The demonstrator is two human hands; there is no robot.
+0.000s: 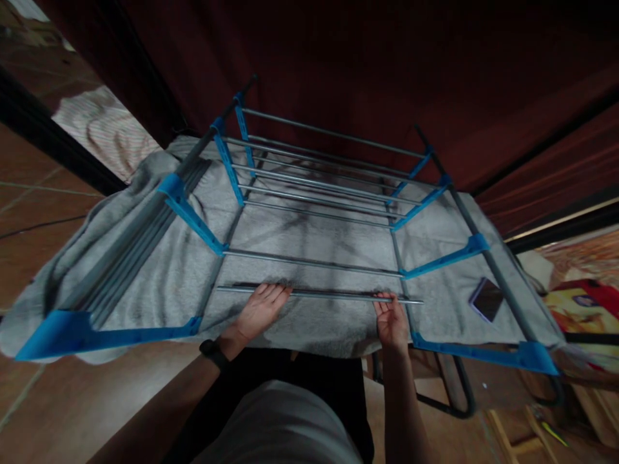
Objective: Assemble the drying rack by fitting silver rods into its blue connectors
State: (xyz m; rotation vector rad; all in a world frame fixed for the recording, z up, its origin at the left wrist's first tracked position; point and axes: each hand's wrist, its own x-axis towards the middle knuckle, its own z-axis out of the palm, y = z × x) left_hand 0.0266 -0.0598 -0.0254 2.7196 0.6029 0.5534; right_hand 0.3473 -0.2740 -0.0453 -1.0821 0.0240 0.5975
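Note:
A loose metal rod (333, 296) lies crosswise in front of me, just over the cloth. My left hand (264, 308) is closed over it left of its middle, back of the hand up. Near the rod's right end, my right hand (391, 319) grips it with fingers and thumb. Around both hands lies a rack of grey tubes on its side, with blue plastic brackets. The lower left bracket (120, 336) and lower right bracket (478, 353) flank the rod. Behind it, another rod (314, 263) spans two brackets.
A grey blanket (300, 322) covers the surface beneath the rack. Several loose tubes (140, 258) lie along the left side. A phone (486, 299) rests inside the right side. A dark red curtain (338, 71) hangs behind. A wooden frame (525, 444) is low at the right.

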